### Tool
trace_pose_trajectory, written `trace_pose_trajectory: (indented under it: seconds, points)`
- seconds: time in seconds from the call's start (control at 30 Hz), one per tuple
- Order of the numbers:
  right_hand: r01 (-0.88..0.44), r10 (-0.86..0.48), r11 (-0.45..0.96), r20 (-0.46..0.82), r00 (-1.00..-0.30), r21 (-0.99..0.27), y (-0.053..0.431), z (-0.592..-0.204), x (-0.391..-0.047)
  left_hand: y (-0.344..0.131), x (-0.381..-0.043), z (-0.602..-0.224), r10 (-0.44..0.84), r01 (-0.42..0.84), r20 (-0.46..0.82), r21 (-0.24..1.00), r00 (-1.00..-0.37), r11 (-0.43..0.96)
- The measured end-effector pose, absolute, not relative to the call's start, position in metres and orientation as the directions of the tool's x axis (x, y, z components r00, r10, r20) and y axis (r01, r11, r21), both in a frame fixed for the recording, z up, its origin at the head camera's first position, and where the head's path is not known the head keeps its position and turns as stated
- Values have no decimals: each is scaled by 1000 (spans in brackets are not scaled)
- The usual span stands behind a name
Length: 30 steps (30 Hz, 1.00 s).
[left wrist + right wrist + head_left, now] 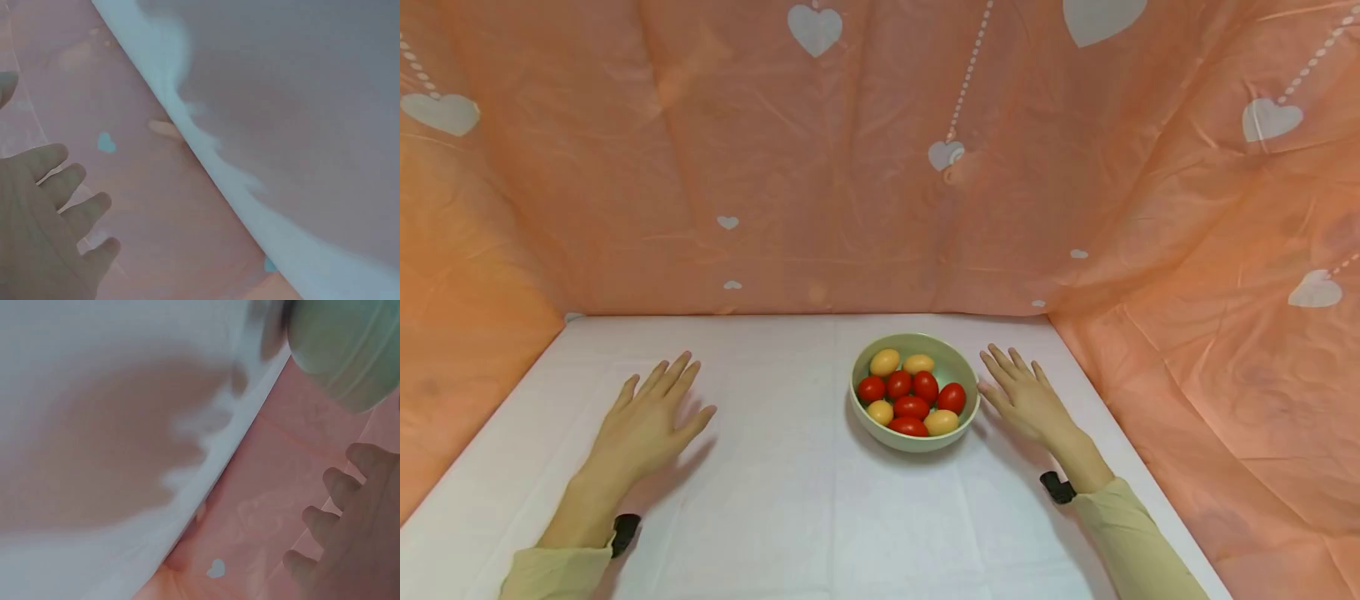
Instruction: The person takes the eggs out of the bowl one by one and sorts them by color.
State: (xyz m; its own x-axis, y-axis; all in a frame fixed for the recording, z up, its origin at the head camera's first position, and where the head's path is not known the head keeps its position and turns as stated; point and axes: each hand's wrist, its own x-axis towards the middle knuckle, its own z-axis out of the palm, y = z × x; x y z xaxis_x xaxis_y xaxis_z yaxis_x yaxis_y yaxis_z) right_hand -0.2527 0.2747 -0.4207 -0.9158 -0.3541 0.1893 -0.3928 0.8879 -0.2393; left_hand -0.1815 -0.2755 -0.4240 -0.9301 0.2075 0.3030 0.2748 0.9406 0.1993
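Observation:
A pale green bowl (916, 443) holds several red cherry tomatoes (911, 407) and several yellow oval ones (942, 422). My right hand (1026, 404) hovers palm down just right of the bowl, its fingers straight and its thumb close by the rim. In the right wrist view, the bowl's outer side (344, 356) shows at the top right, above the fingers. Well to the left of the bowl, my left hand (643, 425) is held over the table with fingers extended and thumb spread. Neither hand grips anything.
A white cloth covers the table (775, 517), and both hands cast shadows on it. Orange-pink curtains (850, 233) with white hearts stand along the back and both sides. Dark wrist cameras (1058, 487) sit by the cuffs of the light sleeves (1127, 533).

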Motion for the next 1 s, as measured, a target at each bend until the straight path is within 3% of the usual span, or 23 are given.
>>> trace_pose_trajectory:
  seconds: [0.4,1.0]
  points:
    - [-454,-419,860,184,-889,-233,261,-420,-261,-242,-194,-422,277,395,443,199,-853,897]
    - [-491,-456,826,184,-871,-278,256,-425,-269,-176,-223,-428,325,539,540,302,-776,786]
